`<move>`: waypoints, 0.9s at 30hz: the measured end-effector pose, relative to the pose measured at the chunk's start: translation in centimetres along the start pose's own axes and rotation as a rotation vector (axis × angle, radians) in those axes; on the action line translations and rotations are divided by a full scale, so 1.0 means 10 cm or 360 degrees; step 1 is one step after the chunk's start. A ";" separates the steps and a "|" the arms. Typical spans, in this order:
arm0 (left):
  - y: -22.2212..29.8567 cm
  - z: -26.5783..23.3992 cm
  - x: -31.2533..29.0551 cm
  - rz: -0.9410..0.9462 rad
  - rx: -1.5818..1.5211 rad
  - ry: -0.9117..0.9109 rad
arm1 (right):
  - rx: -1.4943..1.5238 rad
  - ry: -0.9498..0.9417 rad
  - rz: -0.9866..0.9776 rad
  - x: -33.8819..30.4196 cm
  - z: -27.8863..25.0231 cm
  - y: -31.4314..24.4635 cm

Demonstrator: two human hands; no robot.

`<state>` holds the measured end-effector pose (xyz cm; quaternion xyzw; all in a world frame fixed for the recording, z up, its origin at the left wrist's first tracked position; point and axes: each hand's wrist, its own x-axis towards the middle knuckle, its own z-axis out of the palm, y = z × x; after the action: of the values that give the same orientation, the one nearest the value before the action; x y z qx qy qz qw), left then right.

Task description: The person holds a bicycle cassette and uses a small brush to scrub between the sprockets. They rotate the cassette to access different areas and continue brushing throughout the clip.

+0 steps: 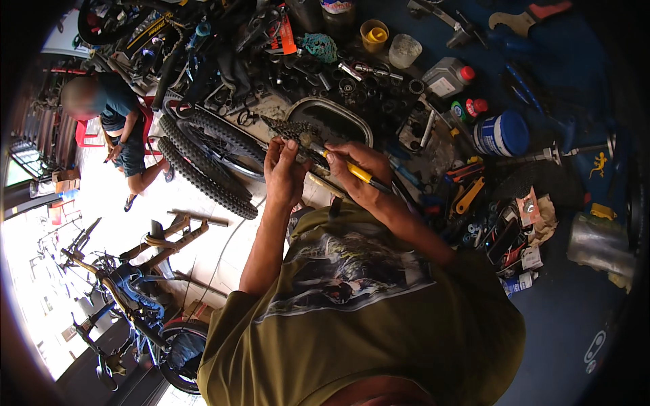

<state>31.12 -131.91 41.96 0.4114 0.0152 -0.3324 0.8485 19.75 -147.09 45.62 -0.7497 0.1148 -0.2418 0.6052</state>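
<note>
1. My left hand (284,174) pinches a dark toothed cogset (292,130), raised over the bench.
2. My right hand (359,177) is wrapped around a yellow-handled tool (352,169), tip against the cogset's right side.
3. Just beyond the grip: oval metal pan (362,127); I cannot tell its contents.
4. Right of the grip: blue round tub (502,134), white label; green can, red cap (468,108).
5. Farther: grey jug, red cap (447,76); clear cup (405,50); yellow cup (374,35).
</note>
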 end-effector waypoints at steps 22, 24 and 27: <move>-0.04 0.00 -0.01 0.0031 -0.0173 0.0045 | 0.0176 -0.0026 0.0058 -0.07 -0.07 -0.09; -0.02 0.01 0.01 0.0026 -0.0203 0.0021 | 0.0052 -0.0060 0.0116 -0.12 -0.12 -0.02; -0.04 0.00 0.01 0.0018 -0.0221 0.0022 | -0.0026 -0.0074 0.0232 -0.23 -0.20 0.09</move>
<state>30.94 -132.16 41.68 0.3539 0.0419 -0.3228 0.8768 16.88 -147.93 44.55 -0.7497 0.1570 -0.1785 0.6176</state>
